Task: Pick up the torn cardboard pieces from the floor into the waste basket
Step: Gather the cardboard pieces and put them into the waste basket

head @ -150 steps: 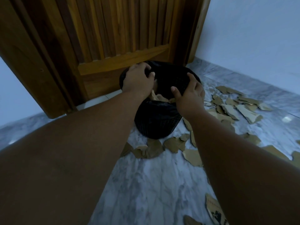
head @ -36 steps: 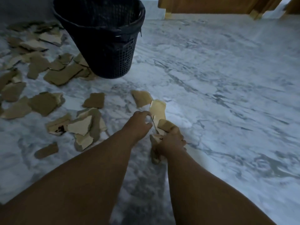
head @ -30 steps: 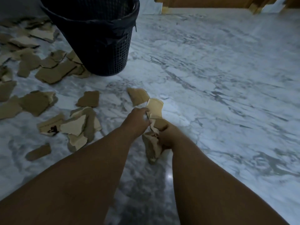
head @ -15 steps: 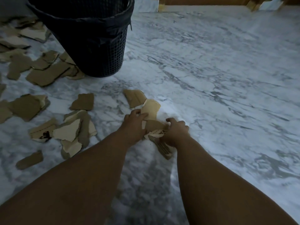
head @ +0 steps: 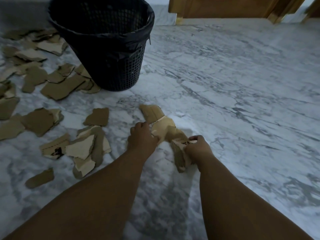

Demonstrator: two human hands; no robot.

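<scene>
We're mid-gather here, not at the dumping stage yet; right hand (head: 197, 146) has its fingers curled round a stack (head: 180, 154) of scraps just right of centre, its low end on or near the floor (head: 233, 87); left hand (head: 142, 137) is knuckles-up with fingers curled down on the edge of a pale piece (head: 164, 127), looks like a pinch, though the fingertips are hidden so we can't swear to it; a brown piece (head: 151, 112) lies just above it.

Our guess for the next move: lift the pale piece onto the stack, then carry the lot up to the basket (head: 121, 70) in the upper left, which stands upright and well apart from the hands; needs a firm squeeze, since loose flat bits slide out easily.

Plenty left to do; scraps (head: 60, 87) are strewn across the left side, some touching the basket's foot.

Floor is grey-veined marble, smooth and dimly lit; basket is black mesh with a dark liner (head: 138, 40) folded over the rim; a wooden door (head: 225, 6) runs along the top right.
</scene>
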